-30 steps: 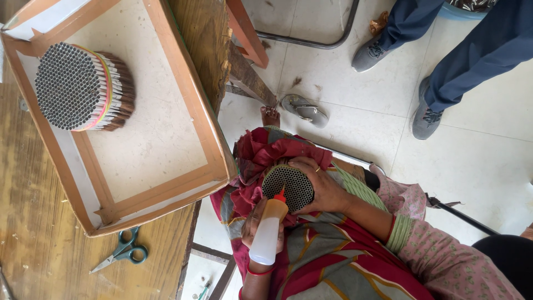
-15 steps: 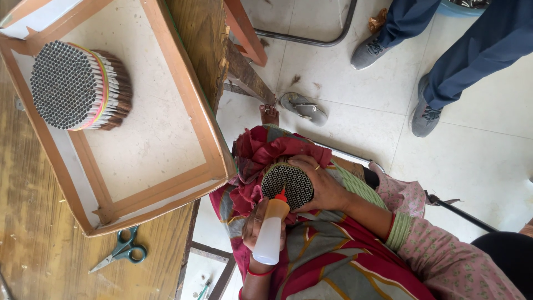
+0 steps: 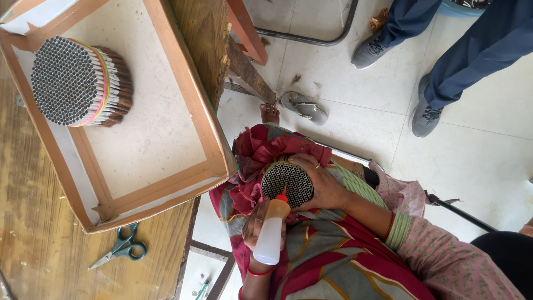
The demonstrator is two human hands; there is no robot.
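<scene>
— Two hands, both closed: our right hand (image 3: 327, 186) grips the tube bundle (image 3: 287, 183) over the lap, off the bench (image 3: 33, 244) edge.
— And our left hand (image 3: 261, 225) holds the squeeze bottle (image 3: 272, 232), red nozzle touching the bundle's open face.

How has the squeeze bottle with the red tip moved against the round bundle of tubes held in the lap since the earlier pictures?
No. The squeeze bottle keeps its red tip at the lower edge of the held tube bundle, as before; the slight shift across the picture is the camera's.
</scene>
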